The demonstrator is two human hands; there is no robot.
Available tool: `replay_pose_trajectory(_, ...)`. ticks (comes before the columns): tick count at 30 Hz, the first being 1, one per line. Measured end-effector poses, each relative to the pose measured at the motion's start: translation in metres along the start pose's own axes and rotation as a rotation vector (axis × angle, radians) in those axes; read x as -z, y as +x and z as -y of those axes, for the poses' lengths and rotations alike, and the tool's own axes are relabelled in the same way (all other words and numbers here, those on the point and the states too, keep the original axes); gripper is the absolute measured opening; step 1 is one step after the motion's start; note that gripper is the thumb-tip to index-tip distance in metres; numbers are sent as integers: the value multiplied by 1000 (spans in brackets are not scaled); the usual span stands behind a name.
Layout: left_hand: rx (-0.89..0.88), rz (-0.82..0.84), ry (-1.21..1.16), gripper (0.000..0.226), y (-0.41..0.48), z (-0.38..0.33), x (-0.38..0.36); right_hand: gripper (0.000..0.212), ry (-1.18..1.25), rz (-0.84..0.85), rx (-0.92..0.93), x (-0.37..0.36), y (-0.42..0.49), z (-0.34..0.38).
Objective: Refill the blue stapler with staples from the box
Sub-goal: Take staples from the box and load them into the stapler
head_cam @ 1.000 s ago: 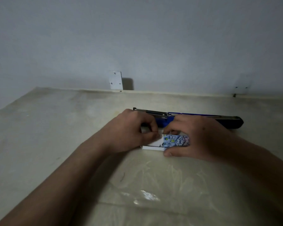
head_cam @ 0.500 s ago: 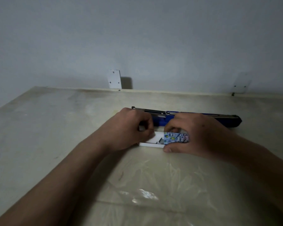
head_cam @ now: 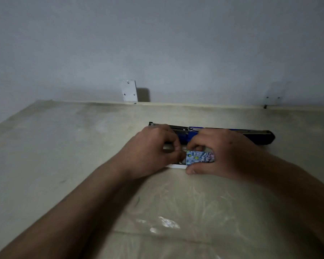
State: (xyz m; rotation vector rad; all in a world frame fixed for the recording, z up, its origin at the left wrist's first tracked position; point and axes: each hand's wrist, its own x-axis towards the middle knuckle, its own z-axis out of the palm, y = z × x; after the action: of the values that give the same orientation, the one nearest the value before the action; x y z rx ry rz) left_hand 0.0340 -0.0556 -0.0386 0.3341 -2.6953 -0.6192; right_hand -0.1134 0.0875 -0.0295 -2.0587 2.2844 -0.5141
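Observation:
A blue stapler (head_cam: 258, 136) lies swung flat open along the table behind both hands, its metal staple rail showing on the left. In front of it sits a small staple box (head_cam: 199, 157) with a blue patterned sleeve and a white inner tray slid out to the left. My right hand (head_cam: 223, 154) grips the patterned sleeve between thumb and fingers. My left hand (head_cam: 151, 152) pinches at the open tray end, fingertips closed; what lies between them is hidden.
The pale table (head_cam: 64, 146) meets a grey wall. A small white bracket (head_cam: 129, 91) is fixed at the wall behind. Crinkled clear plastic sheeting (head_cam: 166, 221) covers the near table surface.
The two hands have stayed on the box. Less of the white tray shows, as my left fingers have closed further over its open end.

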Motion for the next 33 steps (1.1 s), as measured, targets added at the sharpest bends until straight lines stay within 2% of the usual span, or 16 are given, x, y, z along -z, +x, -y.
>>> replay_pose_trajectory(22,96,1,47,11,1,-7,1,55,9,-2,14,-3,1,-3)
replay_pose_trajectory(33,38,9,72,13,1,-7,1,54,23,-9,28,-3,1,-4)
